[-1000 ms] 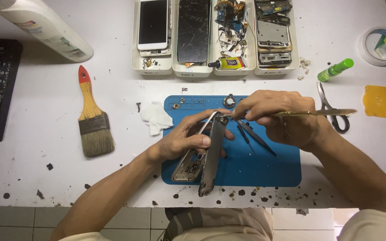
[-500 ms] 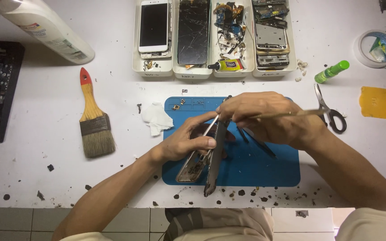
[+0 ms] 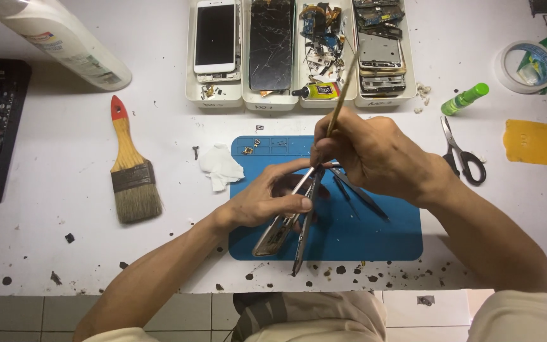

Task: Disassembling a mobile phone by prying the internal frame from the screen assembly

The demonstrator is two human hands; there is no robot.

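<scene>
your left hand (image 3: 264, 202) was curled around a partly opened phone (image 3: 283, 221), thumb and fingers closed on its upper part, holding it tilted on edge over the blue work mat (image 3: 375, 234) so its lower end pointed back toward you; the dark screen panel (image 3: 305, 231) stood split away from the metal frame along the side nearer your right hand. your right hand (image 3: 375, 155) sat just above and beside the left, fingers pinched shut on a thin brass-coloured tool (image 3: 340, 92) whose handle rose up and away from you, its lower tip down at the top corner of the phone where the two halves parted; whether the tip was actually inside the seam you could not tell. under your right palm, dark tweezers (image 3: 359, 193) lay on the mat. beyond your right wrist lay black-handled scissors (image 3: 460, 152) and, further out, a green bottle (image 3: 465, 99). out past your left hand were a crumpled white tissue (image 3: 221, 168) and a wooden paintbrush with a red tip (image 3: 131, 168). straight ahead of both hands stood white trays (image 3: 299, 101) holding phones and loose parts
</scene>
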